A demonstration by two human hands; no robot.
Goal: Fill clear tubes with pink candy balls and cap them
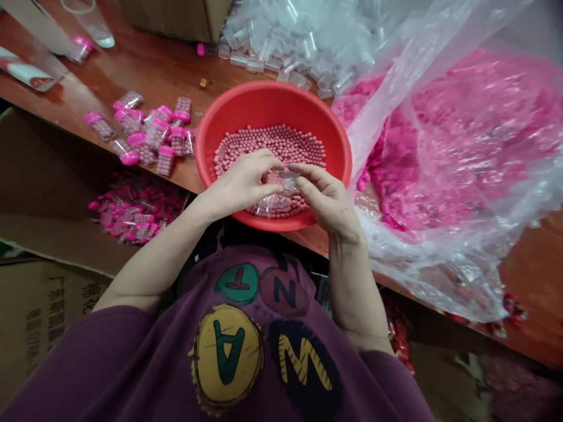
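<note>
Over the red bowl (272, 91) of small pink beads (285, 140), my two hands meet around a small clear plastic bottle (289, 183). My right hand (325, 196) pinches it between thumb and fingers. My left hand (253, 176) is closed at its other end, with thumb and fingertips on a clear, pinkish part; whether that is a second bottle I cannot tell. Below the fingers, clear bottles (266, 206) lie on the beads near the bowl's front edge; their contents are hard to make out.
Bead-filled bottles with pink caps (156, 133) lie left of the bowl. More fill a cardboard box (48, 246) below the table edge. Behind are clear bottles (303, 41) in a heap. To the right, a plastic bag (440, 264) holds pink caps (457, 146).
</note>
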